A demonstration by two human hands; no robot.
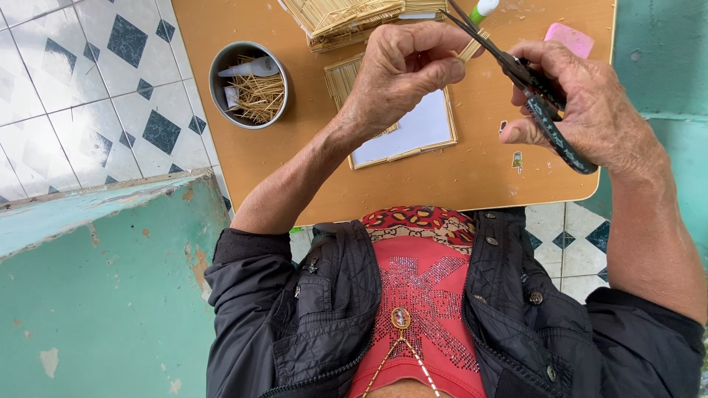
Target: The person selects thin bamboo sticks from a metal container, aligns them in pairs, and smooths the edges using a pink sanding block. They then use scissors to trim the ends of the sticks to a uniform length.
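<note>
Right now I am pinching a small bundle of thin straw-coloured sticks (472, 46) in my left hand (402, 74), fingers closed tight around it so the loose ends are poking out toward my other hand, where the blades can reach them. My right hand (582, 110) is wrapped shut around the dark handles of the scissors (527, 81), and the blades are standing parted, crossing just above the sticks' tips; whether they are touching the sticks I cannot tell. I am holding both up off the tan table (457, 184), probably so the cut ends drop clear of the work.

Directly under my left hand a flat panel (405, 133) is lying, white in the middle and edged with the same pale sticks, close enough that a trimmed piece can go straight down onto it. Beyond my left knuckles a stack of woven stick mats (343, 22) is sitting. Further out past my left wrist a round metal tin (249, 85) is holding loose sticks and a white tube. Just beyond my right hand a pink block (569, 38) is resting near the table's edge, and a green-and-white bottle tip (483, 10) is peeking in above the blades
</note>
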